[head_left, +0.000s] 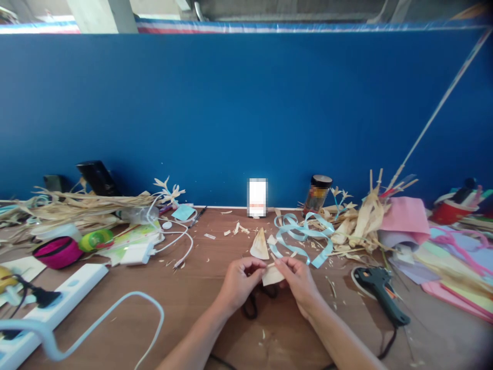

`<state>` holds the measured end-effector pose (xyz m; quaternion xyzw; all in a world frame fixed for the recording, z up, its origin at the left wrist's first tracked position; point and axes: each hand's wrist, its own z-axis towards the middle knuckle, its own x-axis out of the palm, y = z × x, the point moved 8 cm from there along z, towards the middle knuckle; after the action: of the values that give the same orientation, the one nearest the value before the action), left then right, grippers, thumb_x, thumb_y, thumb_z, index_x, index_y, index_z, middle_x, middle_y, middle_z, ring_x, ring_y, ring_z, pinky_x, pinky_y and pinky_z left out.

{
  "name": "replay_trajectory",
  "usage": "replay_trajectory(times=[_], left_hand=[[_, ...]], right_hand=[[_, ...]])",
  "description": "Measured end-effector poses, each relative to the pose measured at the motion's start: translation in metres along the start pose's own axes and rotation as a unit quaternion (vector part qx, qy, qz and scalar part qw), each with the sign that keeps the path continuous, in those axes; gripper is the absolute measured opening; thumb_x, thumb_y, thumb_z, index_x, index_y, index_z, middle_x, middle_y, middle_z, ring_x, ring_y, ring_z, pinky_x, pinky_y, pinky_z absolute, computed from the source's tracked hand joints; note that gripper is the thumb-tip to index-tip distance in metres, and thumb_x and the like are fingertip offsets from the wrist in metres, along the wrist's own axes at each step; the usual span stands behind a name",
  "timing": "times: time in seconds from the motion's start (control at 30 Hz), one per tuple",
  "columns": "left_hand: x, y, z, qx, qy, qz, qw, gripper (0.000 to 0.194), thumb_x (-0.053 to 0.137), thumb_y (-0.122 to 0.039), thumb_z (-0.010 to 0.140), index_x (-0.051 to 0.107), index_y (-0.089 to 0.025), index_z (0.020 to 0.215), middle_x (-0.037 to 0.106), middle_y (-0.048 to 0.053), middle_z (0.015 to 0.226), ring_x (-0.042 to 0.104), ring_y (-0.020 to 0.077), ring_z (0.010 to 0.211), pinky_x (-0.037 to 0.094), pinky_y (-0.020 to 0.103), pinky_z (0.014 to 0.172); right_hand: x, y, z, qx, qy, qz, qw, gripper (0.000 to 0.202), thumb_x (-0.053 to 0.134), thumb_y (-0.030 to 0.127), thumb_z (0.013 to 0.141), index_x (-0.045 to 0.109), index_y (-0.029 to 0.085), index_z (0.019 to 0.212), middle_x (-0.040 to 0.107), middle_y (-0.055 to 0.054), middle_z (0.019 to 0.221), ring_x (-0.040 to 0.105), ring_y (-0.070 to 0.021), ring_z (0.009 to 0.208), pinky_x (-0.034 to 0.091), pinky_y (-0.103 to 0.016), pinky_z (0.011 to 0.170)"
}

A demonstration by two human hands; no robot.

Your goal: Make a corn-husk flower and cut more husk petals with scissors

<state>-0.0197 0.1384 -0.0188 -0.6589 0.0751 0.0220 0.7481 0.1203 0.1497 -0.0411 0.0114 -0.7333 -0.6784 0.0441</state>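
Between my two hands is a small pale piece of dried corn husk (272,276), pinched at its edges just above the table. My left hand (243,280) grips its left side between thumb and fingertips. On the right side, my right hand (298,280) closes thumb and fingers on the same piece. Just beyond my fingers lies a second, cone-shaped piece of husk (260,245). A loose light-blue ribbon (296,234) curls on the table past my right hand. Part of a black cable (250,307) shows beneath my hands.
At right lies a hot glue gun (379,293), near coloured paper sheets (408,221) and a husk bundle (364,218). A lidded jar (318,194) stands by the blue partition (215,113). Leftward are a power strip (73,300), white charger (136,253), pink pouch (57,252) and husk pile (88,203).
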Motion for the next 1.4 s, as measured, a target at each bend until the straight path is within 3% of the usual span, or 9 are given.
replay_trajectory(times=[0.27,0.53,0.77,1.03,1.4], left_hand=[[0.000,0.001,0.000,-0.004,0.004,0.001,1.000,0.015,0.056,-0.022,0.068,0.062,-0.011,0.076,0.060,0.002,0.061,0.051,0.0100,0.054,0.038,0.019,0.051],[-0.001,0.008,0.001,-0.029,-0.015,-0.033,0.999,0.021,0.059,-0.032,0.068,0.061,-0.011,0.069,0.057,0.001,0.056,0.049,0.0093,0.051,0.038,0.019,0.050],[0.001,0.013,0.001,-0.064,-0.013,-0.095,0.993,0.032,0.061,-0.029,0.068,0.056,-0.012,0.094,0.059,-0.001,0.060,0.050,0.0084,0.051,0.041,0.019,0.051],[0.008,0.017,-0.001,-0.108,0.008,-0.115,0.988,0.026,0.061,-0.032,0.067,0.061,-0.010,0.082,0.056,0.000,0.059,0.046,0.0071,0.047,0.038,0.018,0.046],[0.006,0.014,0.000,-0.052,0.020,-0.033,0.998,0.026,0.054,-0.035,0.072,0.061,-0.010,0.071,0.052,-0.002,0.053,0.044,0.0077,0.047,0.034,0.018,0.045]], right_hand=[[0.003,0.003,-0.001,-0.021,0.007,-0.015,1.000,0.029,0.058,0.042,0.071,0.058,0.013,0.070,0.054,0.001,0.053,0.045,-0.0098,0.048,0.036,-0.020,0.045],[0.004,0.004,-0.001,-0.027,0.012,-0.019,0.999,0.028,0.058,0.041,0.072,0.057,0.013,0.070,0.056,0.001,0.056,0.047,-0.0104,0.050,0.037,-0.020,0.045],[0.004,0.005,0.000,-0.025,0.011,-0.028,0.999,0.029,0.059,0.043,0.069,0.057,0.014,0.070,0.055,0.001,0.056,0.048,-0.0109,0.051,0.038,-0.020,0.046],[0.006,0.005,0.000,-0.059,0.028,-0.044,0.997,0.026,0.056,0.041,0.074,0.056,0.015,0.072,0.053,0.002,0.056,0.046,-0.0098,0.051,0.036,-0.019,0.047],[0.012,0.005,-0.002,-0.064,0.060,-0.052,0.995,0.027,0.056,0.042,0.073,0.056,0.015,0.076,0.055,0.001,0.058,0.048,-0.0103,0.051,0.036,-0.020,0.047]])
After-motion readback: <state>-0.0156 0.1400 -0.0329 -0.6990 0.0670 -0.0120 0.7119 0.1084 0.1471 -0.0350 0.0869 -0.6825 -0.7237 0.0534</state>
